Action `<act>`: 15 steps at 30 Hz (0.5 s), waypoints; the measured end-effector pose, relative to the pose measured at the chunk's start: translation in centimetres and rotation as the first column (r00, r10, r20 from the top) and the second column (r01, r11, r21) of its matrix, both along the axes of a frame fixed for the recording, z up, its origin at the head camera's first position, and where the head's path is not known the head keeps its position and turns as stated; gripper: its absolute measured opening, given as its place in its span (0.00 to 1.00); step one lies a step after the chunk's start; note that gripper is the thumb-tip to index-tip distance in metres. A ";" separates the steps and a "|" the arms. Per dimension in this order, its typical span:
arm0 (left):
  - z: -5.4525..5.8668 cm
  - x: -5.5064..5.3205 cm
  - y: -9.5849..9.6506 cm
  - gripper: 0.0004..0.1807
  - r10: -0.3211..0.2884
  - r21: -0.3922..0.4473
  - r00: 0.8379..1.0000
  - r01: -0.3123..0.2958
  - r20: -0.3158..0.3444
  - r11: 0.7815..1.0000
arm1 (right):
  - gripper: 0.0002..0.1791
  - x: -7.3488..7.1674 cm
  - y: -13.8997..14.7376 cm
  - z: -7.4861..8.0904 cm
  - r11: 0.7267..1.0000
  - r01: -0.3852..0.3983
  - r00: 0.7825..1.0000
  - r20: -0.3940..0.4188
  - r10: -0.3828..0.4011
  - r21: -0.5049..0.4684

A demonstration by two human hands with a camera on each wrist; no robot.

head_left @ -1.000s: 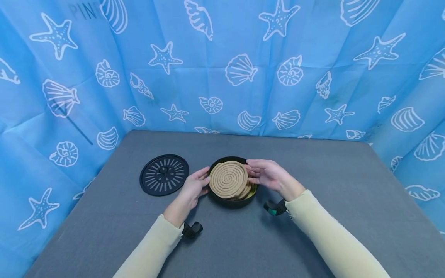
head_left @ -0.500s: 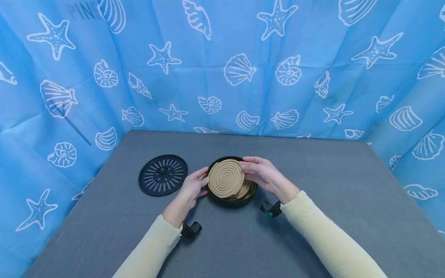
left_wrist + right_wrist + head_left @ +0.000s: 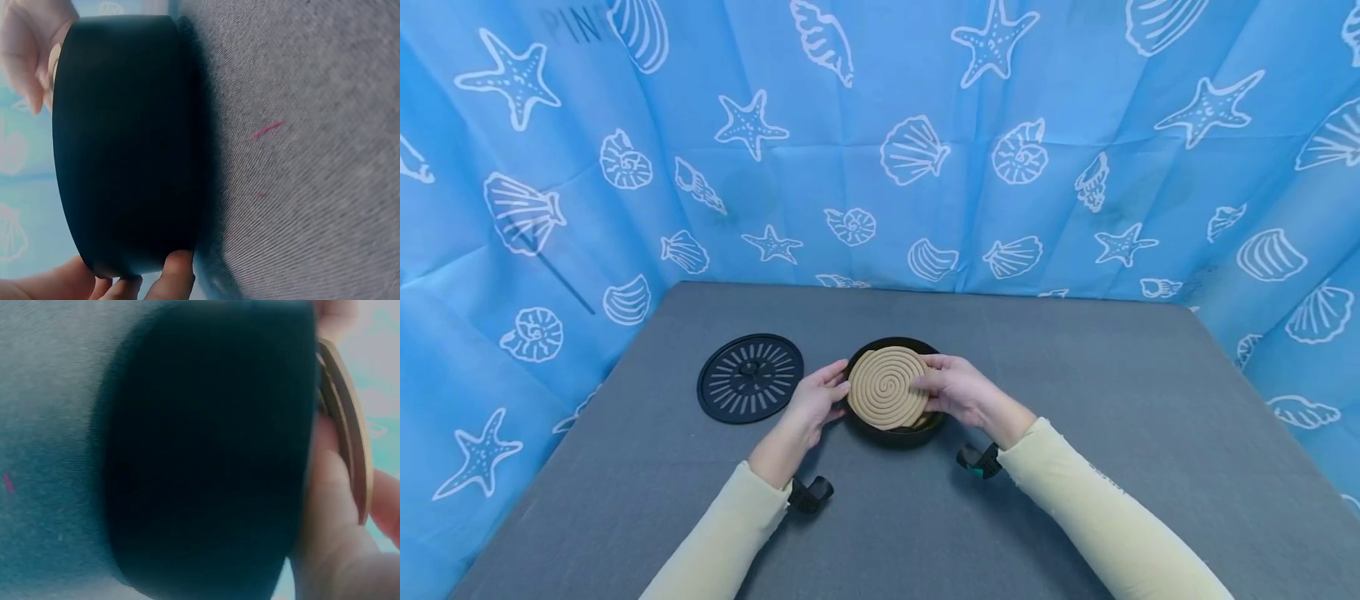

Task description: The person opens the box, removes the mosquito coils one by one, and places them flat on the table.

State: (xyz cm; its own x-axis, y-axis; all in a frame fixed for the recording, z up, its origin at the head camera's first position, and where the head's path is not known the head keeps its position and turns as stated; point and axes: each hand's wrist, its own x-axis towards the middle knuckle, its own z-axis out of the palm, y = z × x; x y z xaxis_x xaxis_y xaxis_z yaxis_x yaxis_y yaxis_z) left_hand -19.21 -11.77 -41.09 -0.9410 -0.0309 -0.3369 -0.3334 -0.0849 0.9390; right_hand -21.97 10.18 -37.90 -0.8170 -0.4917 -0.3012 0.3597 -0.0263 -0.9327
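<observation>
A tan spiral mosquito coil (image 3: 880, 396) lies tilted over the mouth of a round black tin (image 3: 898, 438) in the head view. My right hand (image 3: 967, 395) pinches the coil at its right edge, thumb on top and fingers beneath. Seen edge-on in the right wrist view, the coil (image 3: 355, 419) appears as stacked layers rising past the rim. My left hand (image 3: 808, 410) grips the tin at its left side; in the left wrist view its fingertips rest against the black wall (image 3: 122, 150). Most of the tin's inside is hidden under the coil.
A round black slotted lid (image 3: 750, 379) with a small central knob lies on the grey cloth-covered table (image 3: 880, 533), left of the tin. Behind the table hangs a blue curtain (image 3: 850, 167) printed with shells and starfish.
My right hand has come slightly left and now has its thumb over the coil. The coil has settled over more of the tin's mouth. My left hand stays at the tin.
</observation>
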 end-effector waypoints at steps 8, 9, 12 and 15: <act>0.4 -0.5 -0.5 0.25 -0.052 0.009 0.998 0.052 -0.024 0.999 | 0.34 0.4 0.4 -0.2 1.000 0.008 1.000 0.016 -0.008 0.003; 0.4 -0.6 -0.5 0.25 -0.060 0.008 0.998 0.061 -0.028 0.998 | 0.34 0.5 0.5 -0.2 1.000 0.015 1.000 0.018 -0.015 -0.003; 0.4 -1.2 -0.6 0.25 -0.075 0.006 0.997 0.075 -0.035 0.997 | 0.35 0.5 1.0 -0.1 1.000 0.022 1.000 0.017 -0.022 -0.020; 0.3 -1.8 -0.7 0.25 -0.096 -0.011 0.994 0.095 -0.046 0.995 | 0.34 0.5 1.6 0.1 0.999 0.027 1.000 0.004 -0.027 -0.036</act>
State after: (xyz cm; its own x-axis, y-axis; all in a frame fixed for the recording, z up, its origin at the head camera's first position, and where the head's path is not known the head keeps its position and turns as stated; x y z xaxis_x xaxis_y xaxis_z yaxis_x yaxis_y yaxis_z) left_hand -21.03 -12.48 -40.79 -0.9544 0.0574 -0.2929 -0.2956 -0.0468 0.9542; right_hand -21.46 11.81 -37.77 -0.8292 -0.4799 -0.2866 0.3614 -0.0693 -0.9298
